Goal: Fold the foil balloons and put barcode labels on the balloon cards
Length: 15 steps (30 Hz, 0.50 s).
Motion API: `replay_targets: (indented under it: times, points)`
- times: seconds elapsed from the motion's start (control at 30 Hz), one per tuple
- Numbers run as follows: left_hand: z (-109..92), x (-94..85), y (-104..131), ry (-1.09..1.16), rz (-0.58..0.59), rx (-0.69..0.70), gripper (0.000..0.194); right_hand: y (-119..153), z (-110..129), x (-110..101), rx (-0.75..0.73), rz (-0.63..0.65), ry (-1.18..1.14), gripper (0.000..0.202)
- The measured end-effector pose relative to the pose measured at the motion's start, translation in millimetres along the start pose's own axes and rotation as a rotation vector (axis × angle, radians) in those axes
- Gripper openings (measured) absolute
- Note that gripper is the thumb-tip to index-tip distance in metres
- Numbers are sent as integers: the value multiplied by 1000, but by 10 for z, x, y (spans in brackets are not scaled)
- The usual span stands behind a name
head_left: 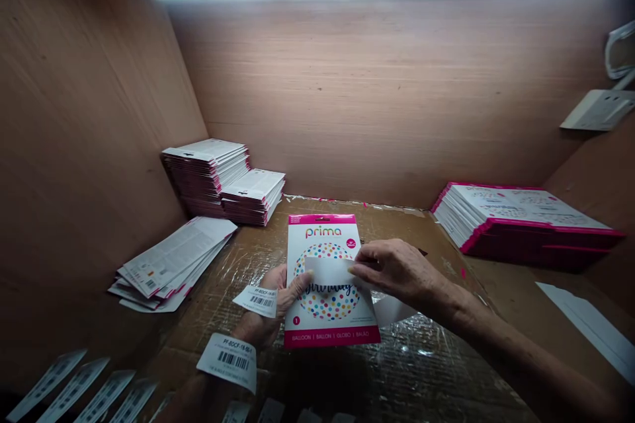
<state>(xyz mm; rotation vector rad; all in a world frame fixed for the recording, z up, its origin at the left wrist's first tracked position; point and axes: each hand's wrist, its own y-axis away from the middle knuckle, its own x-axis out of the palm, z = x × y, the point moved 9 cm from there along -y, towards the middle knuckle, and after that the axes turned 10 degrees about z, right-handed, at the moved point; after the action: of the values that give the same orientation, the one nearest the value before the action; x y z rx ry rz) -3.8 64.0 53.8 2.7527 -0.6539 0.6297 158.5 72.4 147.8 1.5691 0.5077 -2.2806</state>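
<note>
The left hand is holding a balloon pack upright in front of the person, its thumb lying over the front and its fingers going behind the left edge. The right hand is pinching a blank white slip narrowly between thumb and fingers, and the slip is crossing the middle of the pack's printed front, its left end reaching the left thumb. A barcode label is clinging to the left hand, and a larger label is sitting farther down that arm. Just below the right hand, a white sheet is showing partly behind the pack. Left of the left hand, several loose cards are lying fanned on the tabletop; beyond them, two neat card stacks are standing side by side. Well to the right of the right hand, a pink-edged stack is resting, and nearer the person a white strip is lying.
</note>
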Motion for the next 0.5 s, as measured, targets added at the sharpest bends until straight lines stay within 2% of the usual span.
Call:
replay_targets:
  times: [0.27, 0.5]
  points:
    - [20, -72, 20, 22, -17, -12, 54, -20, -159, -37, 115, -31, 190, 23]
    - [64, -23, -31, -5, -2, -9, 54, -10, 6, 38, 151, 13, 285, 23]
